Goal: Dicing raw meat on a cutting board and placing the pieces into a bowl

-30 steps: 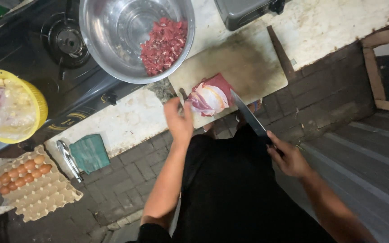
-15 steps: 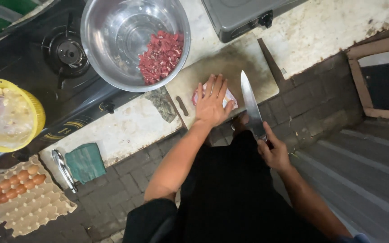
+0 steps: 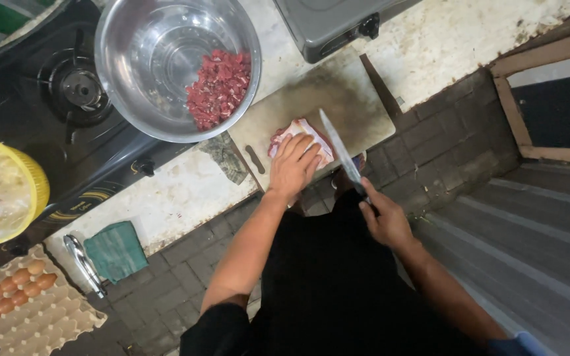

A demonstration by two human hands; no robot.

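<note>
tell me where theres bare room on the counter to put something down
Free: the pale counter between the rag and the green cloth, and the stretch right of the grey stove. Crowded: the board, where the left hand presses the meat and the right hand holds the knife; the bowl adjoins it.

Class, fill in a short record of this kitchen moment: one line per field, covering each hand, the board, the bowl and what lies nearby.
Left hand: left hand pressed flat on the slab of raw meat
Right hand: right hand grips the knife, blade beside the meat
Board: cutting board on the pale counter
Bowl: metal bowl holding diced red meat
Behind the bowl: black gas stove
Nearby: egg tray, green cloth, yellow basket
</note>
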